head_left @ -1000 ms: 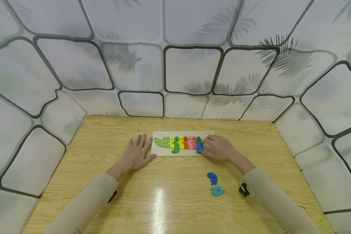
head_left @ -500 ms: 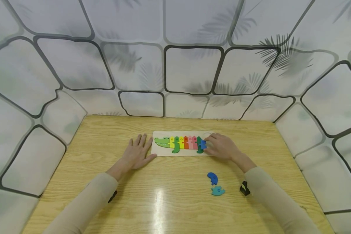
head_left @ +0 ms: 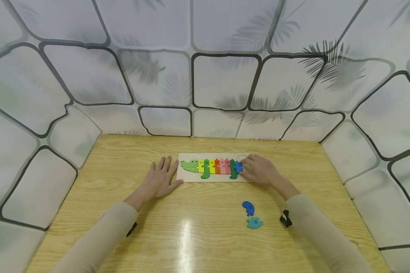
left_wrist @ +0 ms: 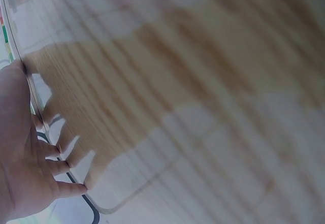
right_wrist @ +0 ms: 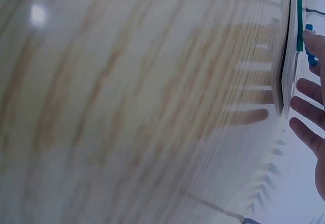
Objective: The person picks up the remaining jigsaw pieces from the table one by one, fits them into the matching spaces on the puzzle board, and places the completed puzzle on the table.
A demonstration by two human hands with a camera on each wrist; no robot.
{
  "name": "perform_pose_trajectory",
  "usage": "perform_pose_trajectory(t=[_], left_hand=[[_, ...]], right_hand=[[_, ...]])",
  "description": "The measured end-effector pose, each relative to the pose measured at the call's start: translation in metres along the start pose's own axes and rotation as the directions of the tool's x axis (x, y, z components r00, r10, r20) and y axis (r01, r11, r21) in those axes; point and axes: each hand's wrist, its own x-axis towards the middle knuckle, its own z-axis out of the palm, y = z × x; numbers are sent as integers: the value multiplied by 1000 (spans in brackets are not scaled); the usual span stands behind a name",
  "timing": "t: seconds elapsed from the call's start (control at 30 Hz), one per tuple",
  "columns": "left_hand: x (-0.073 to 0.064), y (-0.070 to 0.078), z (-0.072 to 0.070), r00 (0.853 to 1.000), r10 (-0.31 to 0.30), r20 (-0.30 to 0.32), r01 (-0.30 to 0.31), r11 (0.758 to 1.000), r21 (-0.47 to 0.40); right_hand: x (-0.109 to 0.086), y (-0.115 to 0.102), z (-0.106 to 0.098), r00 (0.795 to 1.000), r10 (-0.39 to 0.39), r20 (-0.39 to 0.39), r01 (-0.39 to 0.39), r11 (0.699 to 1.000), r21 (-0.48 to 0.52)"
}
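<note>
The blue puzzle piece (head_left: 239, 167), pinched by the right hand (head_left: 261, 172), is just right of the dark-green leg piece (head_left: 233, 171) on the crocodile board (head_left: 190, 178); align the joint before pressing. The left hand (head_left: 158, 179), spread, should steady the left edge.

left hand (head_left: 160, 179) spread flat (right hand (head_left: 259, 170) pinches)

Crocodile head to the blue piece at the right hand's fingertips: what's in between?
Head view, left to right: yellow piece, bright green leg piece, second yellow piece, orange piece, light pink piece, darker pink piece, dark green leg piece.
</note>
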Motion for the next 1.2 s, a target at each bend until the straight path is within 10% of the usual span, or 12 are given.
perform_pose_trajectory(t=[1.2], left_hand=[[0,-1,1,1000,8,-20,-8,1000,13]], right_hand=[[2,5,1,999,-45,14,46,998,-31]])
